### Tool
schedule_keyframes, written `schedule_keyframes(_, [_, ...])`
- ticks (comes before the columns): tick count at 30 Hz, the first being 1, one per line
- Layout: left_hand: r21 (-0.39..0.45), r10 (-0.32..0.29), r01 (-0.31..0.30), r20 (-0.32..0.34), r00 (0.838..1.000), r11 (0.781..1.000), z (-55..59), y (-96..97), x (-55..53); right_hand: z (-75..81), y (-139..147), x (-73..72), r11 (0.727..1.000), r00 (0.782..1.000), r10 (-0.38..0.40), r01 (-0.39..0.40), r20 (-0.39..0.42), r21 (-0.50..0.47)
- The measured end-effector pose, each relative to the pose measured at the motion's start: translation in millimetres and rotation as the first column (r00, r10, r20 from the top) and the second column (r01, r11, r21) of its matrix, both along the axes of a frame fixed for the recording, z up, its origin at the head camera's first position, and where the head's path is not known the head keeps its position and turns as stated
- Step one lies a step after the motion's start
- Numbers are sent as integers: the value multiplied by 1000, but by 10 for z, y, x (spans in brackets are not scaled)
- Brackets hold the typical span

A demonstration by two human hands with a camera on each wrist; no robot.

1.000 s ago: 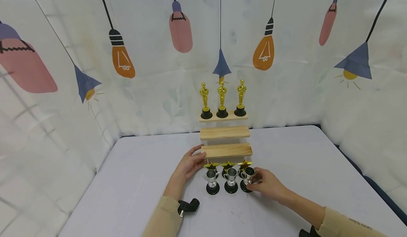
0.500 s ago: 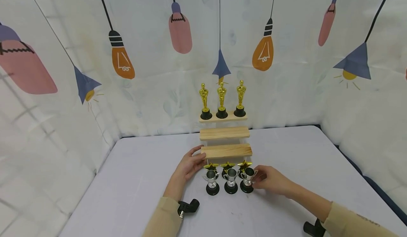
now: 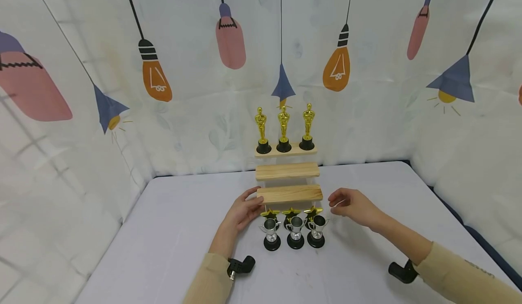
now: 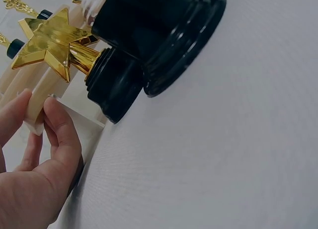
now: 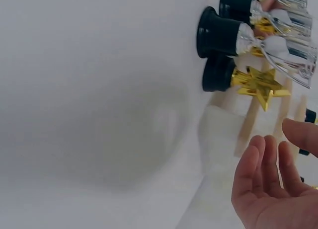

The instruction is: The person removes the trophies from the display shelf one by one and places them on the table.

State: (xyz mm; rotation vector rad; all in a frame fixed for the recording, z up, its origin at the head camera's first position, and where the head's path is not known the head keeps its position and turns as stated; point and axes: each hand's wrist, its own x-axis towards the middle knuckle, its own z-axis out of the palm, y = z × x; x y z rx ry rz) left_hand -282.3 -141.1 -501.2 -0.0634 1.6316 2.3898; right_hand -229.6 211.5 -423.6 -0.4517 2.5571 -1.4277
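Observation:
My left hand pinches the left end of the lowest wooden shelf board between thumb and fingers, as the left wrist view also shows. To the right of that board, my right hand is off the table with loosely bent fingers and holds nothing. Three silver trophy cups on black bases stand in a row on the table before the rack. Right behind them are three gold star trophies, partly hidden by the cups. In the right wrist view the nearest star trophy is apart from my fingers.
Three gold figure statuettes stand on the top board of the stepped rack. The middle board carries nothing. A white cloth covers the table, and a curtain printed with lamps hangs behind.
My right hand has let go of the rightmost silver cup, then moved away from it, up and to the right. My left hand stays at the shelf board.

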Motion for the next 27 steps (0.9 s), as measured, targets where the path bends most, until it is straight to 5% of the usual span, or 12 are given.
schedule_keyframes(12, [3,5,-5,1,1000,1000,-4,-5,2,241,-55,-103,998,997,-55,55,-62,-4])
schedule_keyframes(27, [-22,22,-23,-39,999,999,20,46,38,271,-142,-119,998,996,-55,53,-65,-36])
